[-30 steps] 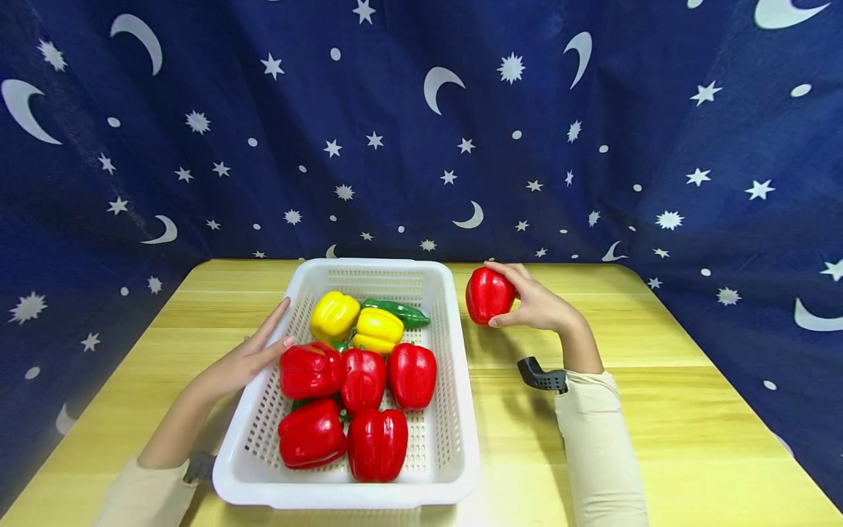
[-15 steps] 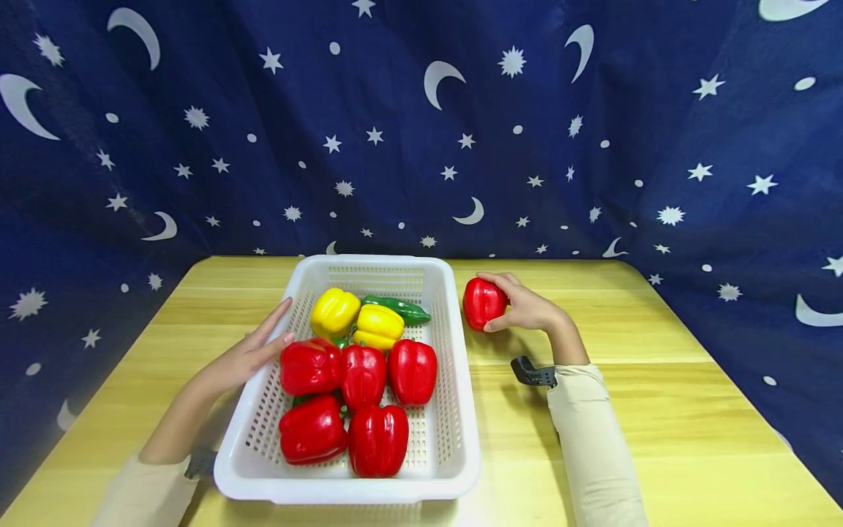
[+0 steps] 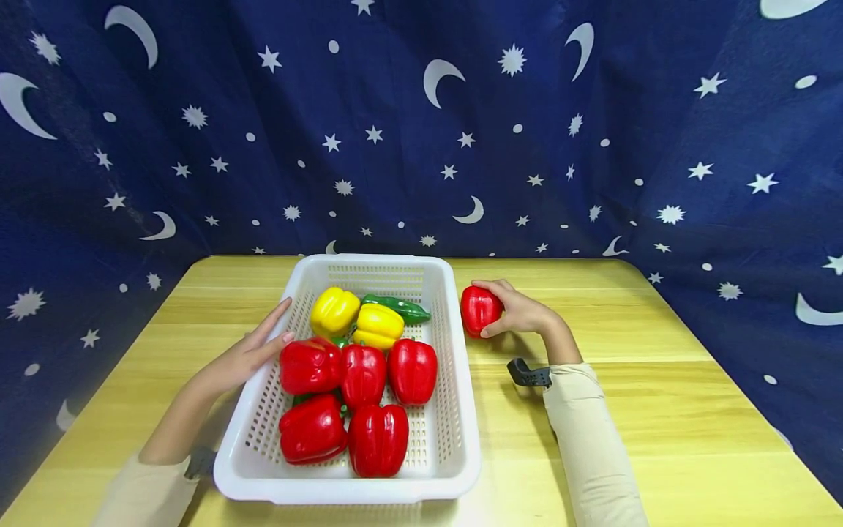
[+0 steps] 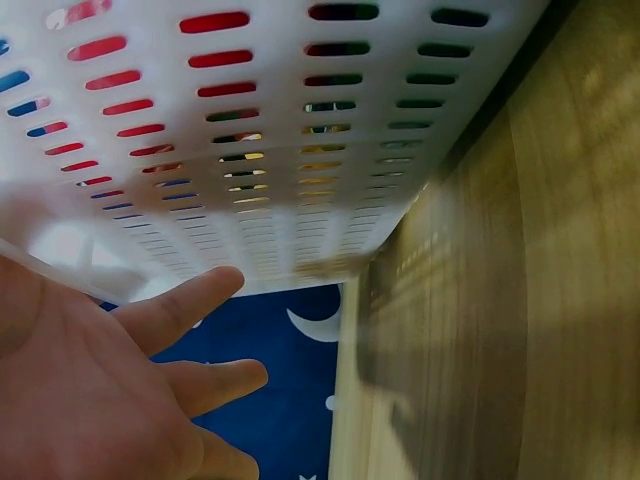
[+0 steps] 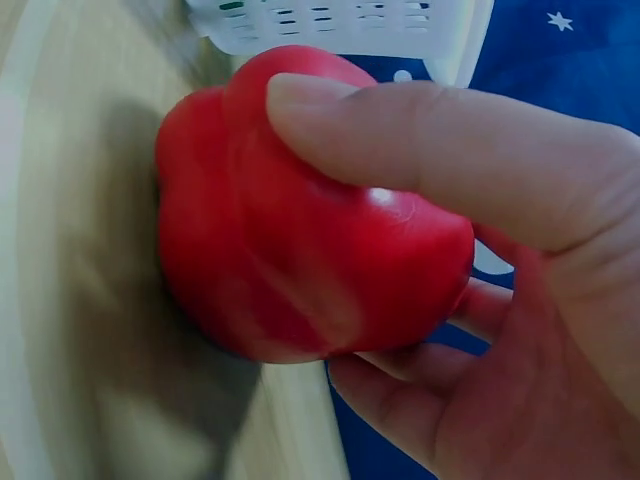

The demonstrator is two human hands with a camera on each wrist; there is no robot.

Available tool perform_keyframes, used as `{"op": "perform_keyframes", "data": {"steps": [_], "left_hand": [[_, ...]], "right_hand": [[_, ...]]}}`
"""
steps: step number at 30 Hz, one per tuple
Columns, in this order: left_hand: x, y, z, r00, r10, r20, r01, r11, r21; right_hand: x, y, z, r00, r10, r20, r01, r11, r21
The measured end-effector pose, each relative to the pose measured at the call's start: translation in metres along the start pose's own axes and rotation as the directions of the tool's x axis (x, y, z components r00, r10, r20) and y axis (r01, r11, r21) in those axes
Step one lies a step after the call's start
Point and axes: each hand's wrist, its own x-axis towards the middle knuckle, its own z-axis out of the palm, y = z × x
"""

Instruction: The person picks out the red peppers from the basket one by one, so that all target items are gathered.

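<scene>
My right hand (image 3: 523, 311) grips a glossy red bell pepper (image 3: 479, 311) just right of the white basket's far half. In the right wrist view the thumb lies across the bell pepper (image 5: 300, 240), and other fingers curl on its far side. That pepper is at or just above the table; I cannot tell whether it touches. My left hand (image 3: 240, 359) rests at the left rim of the white perforated basket (image 3: 464, 439), its fingers extended. In the left wrist view, the left hand's fingers (image 4: 200, 310) spread straight beside the basket's outer wall (image 4: 270, 120).
Inside the basket lie several red bell peppers (image 3: 378, 441), two yellow bell peppers (image 3: 334, 313) and a long green pepper (image 3: 398, 309). Bits of other green things show beneath. The basket stands on a wooden table (image 3: 658, 417) before a dark blue star-and-moon curtain (image 3: 395, 176).
My right hand has moved down and slightly left with the red bell pepper, nearer the table and the basket. The left hand and basket have stayed in place.
</scene>
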Motion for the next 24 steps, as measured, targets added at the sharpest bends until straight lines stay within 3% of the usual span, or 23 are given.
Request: {"op": "perform_keyframes", "data": {"steps": [12,24], "left_hand": [[-0.0003,0.0021,0.0001,1.000,-0.013,0.000,0.013,1.000,-0.006],[0.0004,0.0020,-0.0001,1.000,0.001,0.004,-0.001,1.000,-0.004]], "right_hand": [[0.0010,-0.0040,0.0035,0.997,0.057,0.049,-0.057,0.998,0.004],[0.0005,-0.0051,0.0005,0.996,0.055,0.066,-0.057,0.998,0.014]]}}
